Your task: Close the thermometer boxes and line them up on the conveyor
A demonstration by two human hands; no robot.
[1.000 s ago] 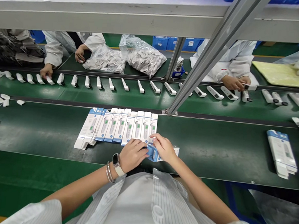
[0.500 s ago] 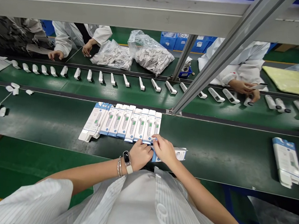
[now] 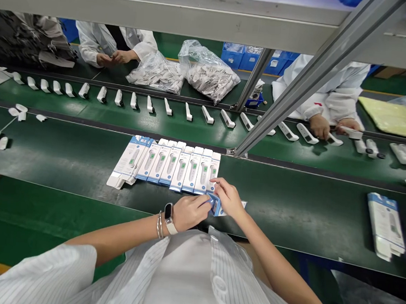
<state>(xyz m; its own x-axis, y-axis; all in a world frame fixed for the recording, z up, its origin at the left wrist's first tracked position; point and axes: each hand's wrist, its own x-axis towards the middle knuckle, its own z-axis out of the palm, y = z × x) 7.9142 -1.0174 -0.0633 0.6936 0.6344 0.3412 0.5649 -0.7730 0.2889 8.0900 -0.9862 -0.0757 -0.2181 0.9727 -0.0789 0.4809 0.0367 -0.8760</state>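
A small blue-and-white carton (image 3: 217, 208) lies on its side close to the near edge of the green bench, partly covered by my hands. My left hand (image 3: 190, 213), with a watch and bracelets at the wrist, is closed, its fingertips pinching the blue flap at the carton's left end. Over the carton's body is my right hand (image 3: 230, 200), thumb and fingers curled around it, index finger reaching forward. Just beyond my hands stands a row of cartons (image 3: 182, 170) printed with a thermometer picture. At its left end, flattened cartons (image 3: 126, 162) overlap in a pile.
White handheld thermometers (image 3: 228, 119) line the conveyor belt. Across it, one co-worker's hands (image 3: 121, 57) are near plastic bags of parts (image 3: 210, 80); another's hands (image 3: 320, 127) handle thermometers. A metal post (image 3: 301, 61) slants down to the bench. More flattened cartons (image 3: 386, 225) lie right; white pieces (image 3: 19, 111) lie left.
The carton has turned so its blue flap end shows between my hands. My left fingers have stretched to that flap. The thermometers on the belt have shifted slightly left.
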